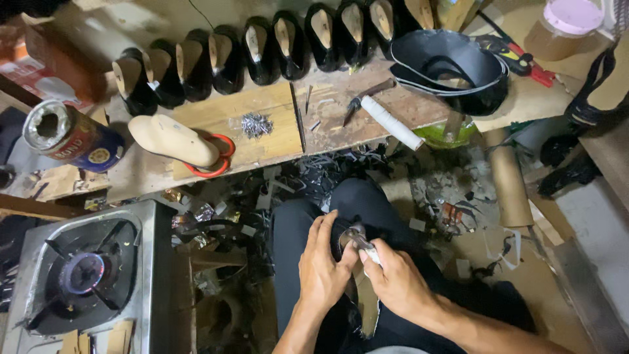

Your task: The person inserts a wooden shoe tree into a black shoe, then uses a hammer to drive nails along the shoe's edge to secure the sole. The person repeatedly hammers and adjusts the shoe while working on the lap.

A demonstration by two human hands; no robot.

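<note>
A worn wooden tabletop [216,115] runs across the far side, and along its far edge stands a row of black shoe uppers stretched on pale wooden lasts [262,49]; these look already lasted, so a good share of the batch seems done. To the right on the tabletop lies a stack of black cut uppers with pale edging [452,65], which I judge are yet to be worked. At near left a steel gas stove [78,275] burns with a small blue flame. One bare pale wooden last [171,139] lies at the left of the tabletop, across red-handled scissors [219,160], with no upper on it yet. A white-handled hammer [386,118] and a small heap of grey nails [256,124] lie mid-tabletop.

Near, on the person's lap, the black shoe on its last [357,288] is in work, apparently partway through lasting. The left hand [321,269] clasps the shoe, and the right hand [396,282] grips a metal pincer tool [359,239] at the shoe's edge.
</note>
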